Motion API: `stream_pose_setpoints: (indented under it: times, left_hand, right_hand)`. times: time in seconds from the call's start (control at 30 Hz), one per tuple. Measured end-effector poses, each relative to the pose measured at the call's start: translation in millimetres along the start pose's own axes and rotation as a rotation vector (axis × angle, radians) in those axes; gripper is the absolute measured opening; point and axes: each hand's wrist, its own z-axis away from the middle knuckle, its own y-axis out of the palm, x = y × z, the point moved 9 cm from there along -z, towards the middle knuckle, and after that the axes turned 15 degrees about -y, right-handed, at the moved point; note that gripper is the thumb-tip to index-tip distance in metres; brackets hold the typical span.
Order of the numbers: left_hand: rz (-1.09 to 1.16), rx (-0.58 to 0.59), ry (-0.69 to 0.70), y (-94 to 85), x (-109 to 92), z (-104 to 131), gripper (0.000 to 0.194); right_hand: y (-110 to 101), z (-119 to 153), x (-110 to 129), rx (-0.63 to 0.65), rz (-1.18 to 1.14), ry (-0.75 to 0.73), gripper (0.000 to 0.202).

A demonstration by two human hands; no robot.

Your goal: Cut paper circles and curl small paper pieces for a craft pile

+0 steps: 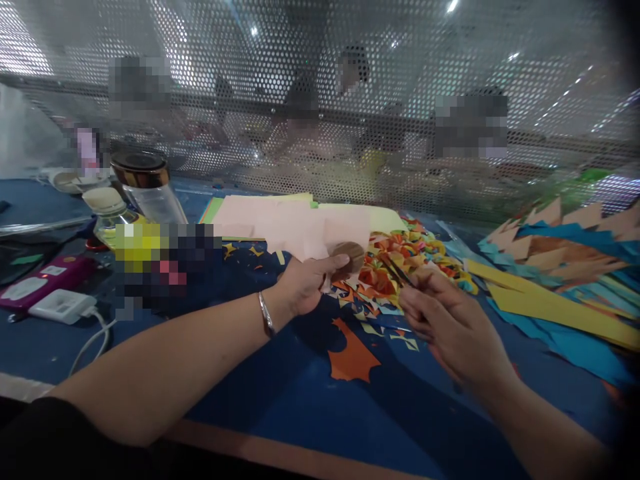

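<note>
My left hand (310, 280), a silver bangle on its wrist, is closed on a pale pink paper sheet (295, 230). Its thumb presses a round brown disc (350, 259) against the sheet. To the right, my right hand (445, 313) grips a slim dark tool (397, 268), its end pointing up toward the disc; its exact kind is unclear. Below and between the hands lies an orange paper offcut (353, 353) with curved notches. Behind the right hand spreads a heap of colourful cut paper pieces (420, 250).
A perforated metal screen (300, 87) rises behind the blue table (280, 413). At left stand a lidded glass jar (150, 193) and a bottle (107, 207), near a magenta power strip (53, 280) with a white charger (65, 305). Layered jagged paper (565, 300) lies at right.
</note>
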Motion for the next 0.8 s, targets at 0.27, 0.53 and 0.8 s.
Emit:
stream_pose_setpoints:
  times: [0.27, 0.53, 0.8]
  left_hand:
    - [0.06, 0.067, -0.095, 10.3, 7.9, 9.2, 0.031]
    - [0.1, 0.109, -0.151, 23.4, 20.7, 18.6, 0.024]
    - [0.102, 0.237, -0.152, 39.3, 21.9, 24.6, 0.026]
  right_hand:
    - [16.4, -0.1, -7.8, -0.16, -0.305, 0.171, 0.052]
    - [32.6, -1.9, 1.2, -0.2, -0.465, 0.185, 0.056]
    - [36.9, 4.0, -4.8, -0.235, -0.556, 0.228, 0.058]
